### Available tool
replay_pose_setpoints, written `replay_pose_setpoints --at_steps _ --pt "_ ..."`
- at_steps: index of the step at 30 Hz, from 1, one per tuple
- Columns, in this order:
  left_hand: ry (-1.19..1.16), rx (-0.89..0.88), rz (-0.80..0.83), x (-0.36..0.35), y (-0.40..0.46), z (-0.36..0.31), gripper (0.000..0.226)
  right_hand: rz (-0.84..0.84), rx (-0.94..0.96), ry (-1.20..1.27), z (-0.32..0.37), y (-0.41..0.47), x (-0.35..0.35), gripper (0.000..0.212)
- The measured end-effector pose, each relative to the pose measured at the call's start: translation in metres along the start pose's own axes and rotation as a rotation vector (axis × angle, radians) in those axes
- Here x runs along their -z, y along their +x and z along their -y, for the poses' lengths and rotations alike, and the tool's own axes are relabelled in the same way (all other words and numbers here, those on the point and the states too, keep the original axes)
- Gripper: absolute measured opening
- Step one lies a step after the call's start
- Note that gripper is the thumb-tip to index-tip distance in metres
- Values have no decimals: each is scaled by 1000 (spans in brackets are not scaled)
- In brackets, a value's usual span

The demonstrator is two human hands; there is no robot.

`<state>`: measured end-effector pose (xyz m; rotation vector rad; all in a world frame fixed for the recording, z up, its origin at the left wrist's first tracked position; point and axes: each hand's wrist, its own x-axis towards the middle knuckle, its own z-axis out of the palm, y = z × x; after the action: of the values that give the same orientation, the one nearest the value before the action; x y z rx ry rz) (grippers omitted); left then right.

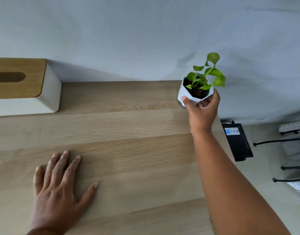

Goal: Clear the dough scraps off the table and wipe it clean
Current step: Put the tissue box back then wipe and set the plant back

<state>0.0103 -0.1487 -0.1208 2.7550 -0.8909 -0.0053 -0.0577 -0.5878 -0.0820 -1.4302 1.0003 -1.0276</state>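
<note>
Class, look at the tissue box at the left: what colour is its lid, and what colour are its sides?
Head view: the tissue box has a light brown wooden lid and white sides.

No text can be read anywhere. The one printed thing is a small white and blue label point(232, 131) stuck on the far end of a flat black rectangular box point(237, 141), which lies on the floor just beyond the right edge of the pale wooden table point(129, 133); its print is too small and blurred to make out.

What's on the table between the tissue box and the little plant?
Nothing: in the head view only bare wooden table lies between the tissue box and the potted plant.
</note>
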Motion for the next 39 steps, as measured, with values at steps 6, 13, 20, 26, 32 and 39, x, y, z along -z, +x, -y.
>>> replay_pose_setpoints --at_steps 6,13,20,26,32,39 --pt "-22 -7 -20 -1 -2 0 96 38 32 17 4 -25 -13 95" --pt "-13 10 10 2 -2 -1 94 90 49 15 11 -54 -45 91" --pt "-16 8 29 5 -3 -2 90 125 24 15 20 -98 -80 90" --pt "-72 -23 15 9 -1 0 86 156 24 -30 31 -137 -117 93" --pt "-95 8 -38 21 -5 54 84 218 25 -66 39 -168 -164 94" --pt "-60 52 -96 42 -25 151 89 269 3 -73 42 -191 -214 91"
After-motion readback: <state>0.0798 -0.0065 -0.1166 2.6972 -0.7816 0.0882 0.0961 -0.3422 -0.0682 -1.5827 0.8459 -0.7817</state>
